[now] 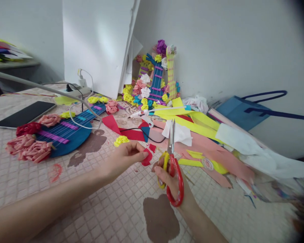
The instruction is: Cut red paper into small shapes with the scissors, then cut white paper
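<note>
Between thumb and fingers, my left hand (pixel 128 153) pinches a small red piece of paper or cloth (pixel 147 159), rounded along its lower edge. My right hand (pixel 171 177) grips scissors (pixel 176 184) with one red and one yellow handle loop; the blades point away from me and look nearly closed. A smaller red scrap (pixel 152 147) lies just beyond the pinched piece. Close to my left hand sits a yellow crumpled flower (pixel 121 140). To the left lies a blue guitar-shaped craft (pixel 73 138) with purple bars, strings and pink and red flowers.
A glue gun (pixel 139 114) lies behind my hands with its cord. Yellow strips (pixel 205 123), pink strips (pixel 202 148) and white sheets (pixel 243 141) spread rightwards. Decorated guitars (pixel 155 81) lean at the back. A tablet (pixel 25 114), a power strip (pixel 77 91) and a blue bag (pixel 240 111) are around.
</note>
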`<control>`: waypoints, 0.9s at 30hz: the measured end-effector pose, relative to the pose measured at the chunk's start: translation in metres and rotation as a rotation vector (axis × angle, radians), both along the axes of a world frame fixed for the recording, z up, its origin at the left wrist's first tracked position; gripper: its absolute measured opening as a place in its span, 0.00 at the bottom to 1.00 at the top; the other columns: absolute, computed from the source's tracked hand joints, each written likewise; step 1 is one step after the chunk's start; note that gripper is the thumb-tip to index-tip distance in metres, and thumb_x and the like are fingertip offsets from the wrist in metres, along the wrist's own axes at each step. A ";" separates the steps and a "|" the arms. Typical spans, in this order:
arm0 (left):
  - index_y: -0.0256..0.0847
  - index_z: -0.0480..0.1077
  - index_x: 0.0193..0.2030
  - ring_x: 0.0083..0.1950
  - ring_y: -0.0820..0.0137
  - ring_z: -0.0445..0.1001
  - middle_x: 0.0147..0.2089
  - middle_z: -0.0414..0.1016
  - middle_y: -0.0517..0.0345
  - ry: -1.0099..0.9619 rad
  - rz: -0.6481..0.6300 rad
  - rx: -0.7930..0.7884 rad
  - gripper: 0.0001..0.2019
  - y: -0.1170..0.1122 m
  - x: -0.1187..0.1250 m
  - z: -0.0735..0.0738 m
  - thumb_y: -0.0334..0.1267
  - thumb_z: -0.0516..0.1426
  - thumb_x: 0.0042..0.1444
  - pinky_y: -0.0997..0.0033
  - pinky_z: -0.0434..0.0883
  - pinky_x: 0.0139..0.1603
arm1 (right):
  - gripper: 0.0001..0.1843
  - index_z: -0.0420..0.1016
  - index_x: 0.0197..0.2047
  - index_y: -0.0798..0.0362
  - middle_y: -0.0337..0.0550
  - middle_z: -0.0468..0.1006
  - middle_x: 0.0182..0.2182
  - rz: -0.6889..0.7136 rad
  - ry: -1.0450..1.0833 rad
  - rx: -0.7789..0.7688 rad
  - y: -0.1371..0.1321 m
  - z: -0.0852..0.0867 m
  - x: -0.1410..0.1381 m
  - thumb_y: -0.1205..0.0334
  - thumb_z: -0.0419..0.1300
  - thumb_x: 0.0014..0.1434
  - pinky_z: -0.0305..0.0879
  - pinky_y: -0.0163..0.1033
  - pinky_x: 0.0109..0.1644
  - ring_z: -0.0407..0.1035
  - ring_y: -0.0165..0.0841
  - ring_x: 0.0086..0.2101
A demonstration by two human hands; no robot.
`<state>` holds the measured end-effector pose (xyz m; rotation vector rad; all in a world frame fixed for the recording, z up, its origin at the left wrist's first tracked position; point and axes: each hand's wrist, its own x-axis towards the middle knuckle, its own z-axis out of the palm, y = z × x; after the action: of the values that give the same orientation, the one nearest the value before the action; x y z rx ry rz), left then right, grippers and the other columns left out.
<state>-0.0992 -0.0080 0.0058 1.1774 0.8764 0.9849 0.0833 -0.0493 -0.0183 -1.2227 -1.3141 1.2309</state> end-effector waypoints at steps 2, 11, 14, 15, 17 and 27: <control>0.37 0.70 0.29 0.33 0.72 0.73 0.30 0.75 0.58 0.021 -0.001 0.001 0.09 -0.005 0.005 -0.002 0.39 0.62 0.52 0.72 0.68 0.36 | 0.15 0.64 0.34 0.50 0.33 0.65 0.25 -0.035 0.030 0.002 0.000 0.001 -0.003 0.53 0.65 0.50 0.58 0.34 0.28 0.59 0.28 0.25; 0.36 0.69 0.30 0.34 0.71 0.73 0.30 0.76 0.57 0.070 -0.100 -0.053 0.10 -0.009 0.011 -0.011 0.41 0.62 0.51 0.71 0.68 0.37 | 0.09 0.65 0.33 0.50 0.33 0.66 0.24 -0.064 -0.028 0.018 -0.001 0.004 -0.005 0.61 0.62 0.50 0.59 0.33 0.26 0.60 0.28 0.23; 0.36 0.70 0.31 0.34 0.71 0.73 0.31 0.76 0.56 0.091 -0.142 -0.059 0.11 -0.006 0.009 -0.010 0.43 0.63 0.51 0.71 0.68 0.36 | 0.09 0.65 0.34 0.50 0.32 0.66 0.23 -0.032 -0.042 -0.004 0.001 0.003 -0.002 0.60 0.61 0.50 0.57 0.33 0.24 0.58 0.27 0.21; 0.36 0.70 0.31 0.34 0.71 0.73 0.32 0.76 0.56 0.105 -0.161 -0.056 0.12 -0.005 0.008 -0.010 0.43 0.63 0.50 0.70 0.69 0.37 | 0.09 0.65 0.33 0.50 0.32 0.65 0.23 -0.028 -0.057 -0.007 0.001 0.003 -0.001 0.61 0.61 0.50 0.57 0.33 0.23 0.58 0.27 0.21; 0.36 0.71 0.31 0.35 0.70 0.73 0.33 0.77 0.55 0.138 -0.203 -0.041 0.12 -0.003 0.006 -0.009 0.42 0.64 0.48 0.69 0.69 0.38 | 0.08 0.65 0.32 0.51 0.32 0.66 0.23 -0.026 -0.098 0.000 0.002 0.006 -0.001 0.62 0.61 0.49 0.58 0.33 0.24 0.58 0.27 0.22; 0.37 0.68 0.29 0.32 0.72 0.74 0.29 0.75 0.58 -0.091 0.000 -0.133 0.11 -0.005 0.007 -0.001 0.41 0.64 0.50 0.70 0.70 0.38 | 0.20 0.59 0.28 0.50 0.32 0.61 0.20 0.076 -0.033 -0.022 -0.003 0.009 -0.006 0.44 0.52 0.61 0.54 0.33 0.23 0.54 0.26 0.19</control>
<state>-0.0920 -0.0126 0.0044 1.0124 0.8558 0.9578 0.0769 -0.0527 -0.0094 -1.2222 -1.3857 1.2868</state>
